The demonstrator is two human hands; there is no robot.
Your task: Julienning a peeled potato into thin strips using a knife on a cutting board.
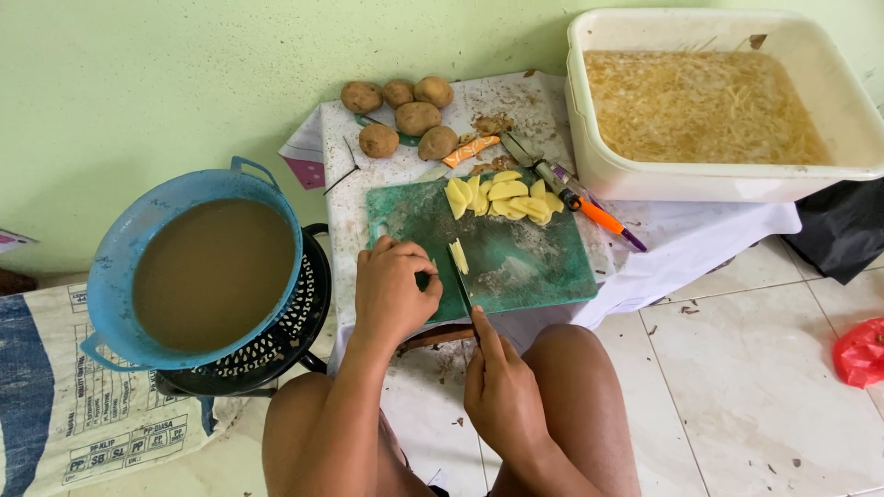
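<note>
My right hand (502,391) is wrapped around the handle of the knife (460,276), index finger laid forward along the spine; the blade runs up onto the green cutting board (525,258), edge down beside a pale potato slice (459,256). My left hand (391,290) rests palm down on the near left corner of the board, fingers curled under and pressed together, their tips just left of the blade. I cannot tell whether they pin a piece of potato.

To cut well, I judge the curled knuckles should guide the flat of the blade, fingertips tucked back, with the stroke straight down.

Both forearms reach up from my knees, wrists low, toward the board.

At the board's far edge lies a heap of yellow slices (502,198). Beyond it sit whole potatoes (405,120). To the board's left stands a blue basin (124,267) of murky water; to its far right, a white tub (718,175) of cut strips in water.
</note>
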